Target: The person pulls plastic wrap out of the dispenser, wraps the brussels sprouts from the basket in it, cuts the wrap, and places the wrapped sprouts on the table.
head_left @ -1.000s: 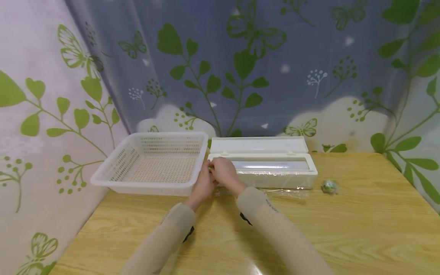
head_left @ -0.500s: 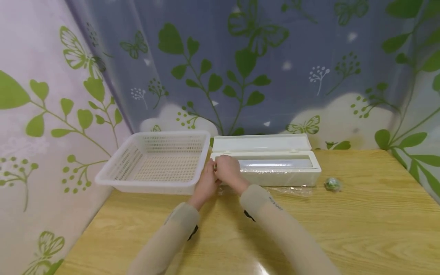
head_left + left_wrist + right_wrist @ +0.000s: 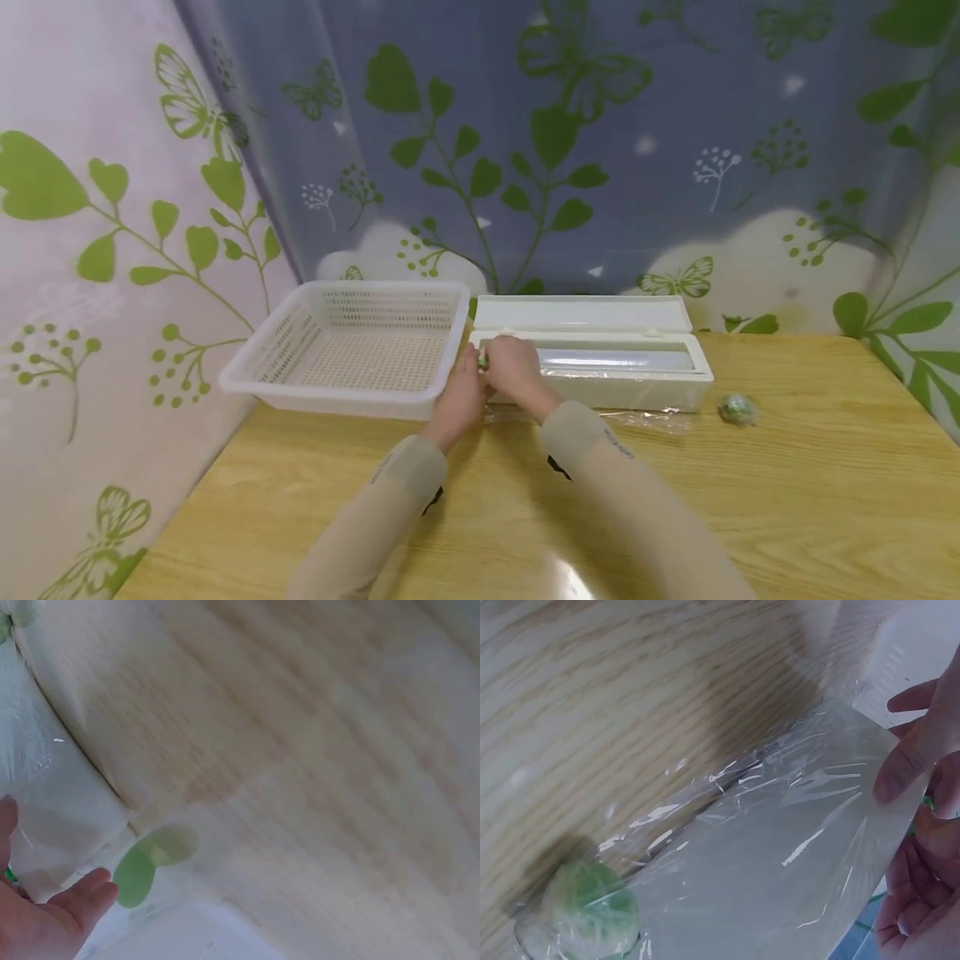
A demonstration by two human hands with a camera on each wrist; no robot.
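Note:
A long white cling film dispenser box (image 3: 622,390) stands on the table with its lid (image 3: 583,314) raised and a film roll (image 3: 615,359) inside. Clear film (image 3: 810,799) drapes over its front and onto the wood. Both hands meet at the box's left end. My right hand (image 3: 512,367) has its fingers curled at a small green piece (image 3: 483,362), mostly hidden by the hands. Beside it, my left hand (image 3: 461,398) rests its thumb on the box front, its other fingers extended past the end, as the right wrist view shows.
A white perforated plastic basket (image 3: 345,403) sits close to the box's left side. Right of the box lies a round green-and-white bundle (image 3: 738,409) in clear film. The wooden table (image 3: 810,500) backs onto a leaf-patterned curtain (image 3: 637,192).
The head view has shifted slightly, so everything sits further right in it. Both hands stay at the box's left end, with little movement; a bit more of the green piece shows.

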